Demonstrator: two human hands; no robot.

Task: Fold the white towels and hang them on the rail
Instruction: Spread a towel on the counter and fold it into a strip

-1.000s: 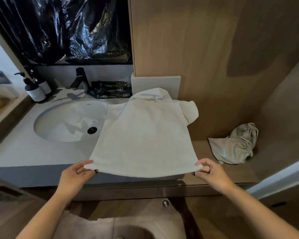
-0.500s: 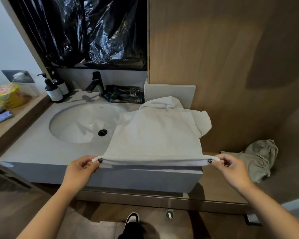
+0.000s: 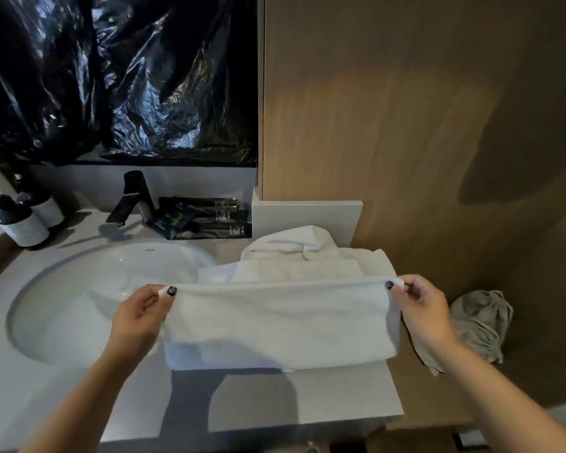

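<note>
Since half a second ago the near edge of the white towel has been carried up and over toward the back wall, so a doubled band now lies where a single stretched sheet hung before. The left hand and right hand each pinch one top corner between thumb and forefinger, dark-painted thumbnails on top, the other fingers curled loosely beneath.

The towel sits in the centre of the frame, on the grey counter just right of the sink basin. Its long axis runs left to right across the picture, the held edge taut and nearly level between the two hands. The fabric is plain white terry, smooth across the front panel, with a soft rounded fold along the bottom; behind it, toward the upper middle, the rest of the cloth lies bunched in a rumpled hump against a low grey upstand.

The towel's left end overhangs the basin's rim; its right end reaches the counter's right edge, beyond which a lower wooden shelf holds a crumpled beige cloth bag. A bare strip of counter lies below the fold, toward the bottom of the frame. At upper left stand a black tap, two pump bottles and dark sachets, under black plastic sheeting.
</note>
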